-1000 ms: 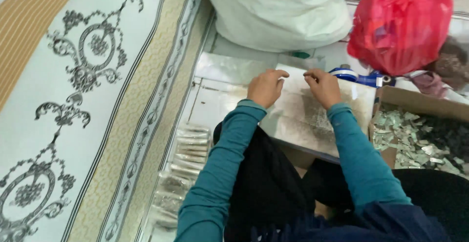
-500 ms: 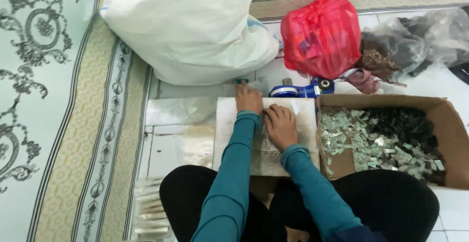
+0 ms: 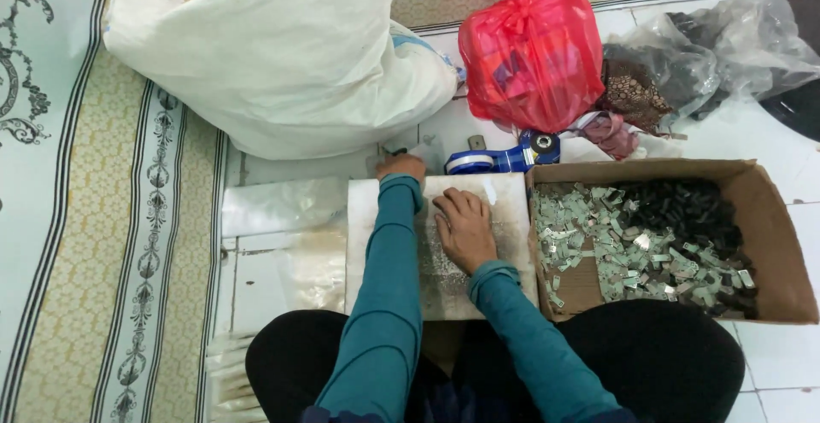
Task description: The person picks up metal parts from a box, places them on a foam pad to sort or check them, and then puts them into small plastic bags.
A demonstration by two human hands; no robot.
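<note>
Flat clear bag (image 3: 504, 210) of small metal pieces lies just left of the cardboard box (image 3: 769, 244); right hand (image 3: 465, 228) fingers spread flat on it, left hand (image 3: 401, 167) pinching its far edge; likely floppy, slippery, best gripped at edges.

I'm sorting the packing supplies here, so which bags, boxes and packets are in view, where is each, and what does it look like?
White sack: far left, big, bulging.
Red plastic bag: far centre, knotted, full.
Clear plastic bag: far right, crumpled.
Cardboard box: right, open, brown, holding small silvery and black pieces.
Flat clear packet: centre, under the right hand; left hand at its far edge.
Tape dispenser: blue, behind the packet.
</note>
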